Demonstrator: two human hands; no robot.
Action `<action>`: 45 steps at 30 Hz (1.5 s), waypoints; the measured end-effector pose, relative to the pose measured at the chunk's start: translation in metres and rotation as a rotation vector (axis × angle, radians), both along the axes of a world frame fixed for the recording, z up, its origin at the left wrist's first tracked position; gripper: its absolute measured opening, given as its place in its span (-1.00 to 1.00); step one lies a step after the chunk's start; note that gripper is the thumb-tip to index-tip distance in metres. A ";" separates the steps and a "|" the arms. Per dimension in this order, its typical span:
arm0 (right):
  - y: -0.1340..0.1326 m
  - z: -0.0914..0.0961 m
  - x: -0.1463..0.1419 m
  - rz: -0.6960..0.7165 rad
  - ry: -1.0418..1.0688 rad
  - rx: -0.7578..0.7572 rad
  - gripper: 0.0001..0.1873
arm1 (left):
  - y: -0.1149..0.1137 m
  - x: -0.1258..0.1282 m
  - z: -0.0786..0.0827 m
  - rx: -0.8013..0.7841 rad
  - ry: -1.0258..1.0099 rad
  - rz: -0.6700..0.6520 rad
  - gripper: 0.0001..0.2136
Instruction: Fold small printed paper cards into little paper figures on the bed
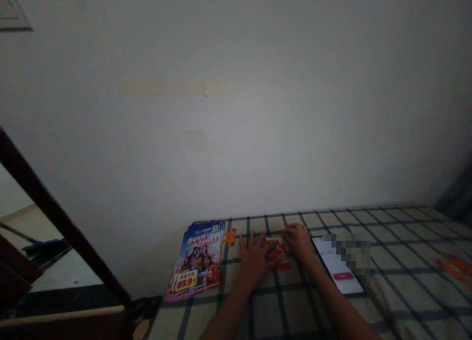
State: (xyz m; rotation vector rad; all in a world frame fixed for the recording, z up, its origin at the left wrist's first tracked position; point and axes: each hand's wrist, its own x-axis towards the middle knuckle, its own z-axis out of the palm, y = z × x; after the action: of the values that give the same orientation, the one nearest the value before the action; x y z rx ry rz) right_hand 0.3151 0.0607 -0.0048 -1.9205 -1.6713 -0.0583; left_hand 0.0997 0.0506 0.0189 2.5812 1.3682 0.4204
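My left hand (254, 256) lies on the checked cloth with its fingers spread, and its thumb side reaches over a small red printed card or packet (283, 265). My right hand (299, 238) is at the far right corner of that red piece. Its fingers are bent and drawn together. Whatever they pinch, if anything, is too small and dim to make out. Part of the red piece is hidden under my left hand. To the right of my right forearm lies a phone (344, 273) with a lit white screen and a red button.
A fanned stack of glossy flyers (199, 261) lies at the left end of the checked cloth (398, 241). An orange figure (230, 238) shows beside the flyers. Behind the cloth rises a pale wall (258, 133). A dark slanting bar (55, 207) stands at the left.
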 end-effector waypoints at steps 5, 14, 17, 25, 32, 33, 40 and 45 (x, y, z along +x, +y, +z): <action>-0.004 -0.003 0.002 0.051 -0.001 -0.001 -0.82 | 0.000 0.001 -0.001 0.020 0.022 0.017 -0.46; -0.012 0.007 0.003 0.117 -0.034 -0.053 -0.88 | -0.001 0.001 -0.002 0.016 0.024 0.018 -0.45; -0.019 0.010 0.003 0.141 -0.042 -0.069 -0.90 | -0.002 0.002 -0.002 0.016 -0.001 0.026 -0.46; -0.041 0.006 0.003 0.197 -0.049 -0.103 -0.88 | -0.004 0.002 0.001 0.027 -0.044 0.025 -0.47; -0.063 0.007 0.001 0.240 -0.041 -0.109 -0.85 | -0.005 0.001 0.002 0.041 -0.020 0.033 -0.47; -0.065 0.007 0.001 0.242 -0.035 -0.114 -0.85 | -0.005 0.001 0.002 0.042 -0.022 0.032 -0.47; -0.082 0.003 0.001 0.268 0.008 -0.141 -0.87 | -0.005 0.001 0.002 0.032 0.013 0.036 -0.48; -0.083 0.001 0.003 0.289 0.005 -0.136 -0.88 | -0.005 0.001 0.002 0.046 -0.005 0.035 -0.48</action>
State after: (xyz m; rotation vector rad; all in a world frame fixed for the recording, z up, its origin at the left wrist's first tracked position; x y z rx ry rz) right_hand 0.3180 -0.0226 -0.0039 -1.7509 -1.9758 0.1771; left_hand 0.1007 0.0460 0.0213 2.5939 1.4208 0.4689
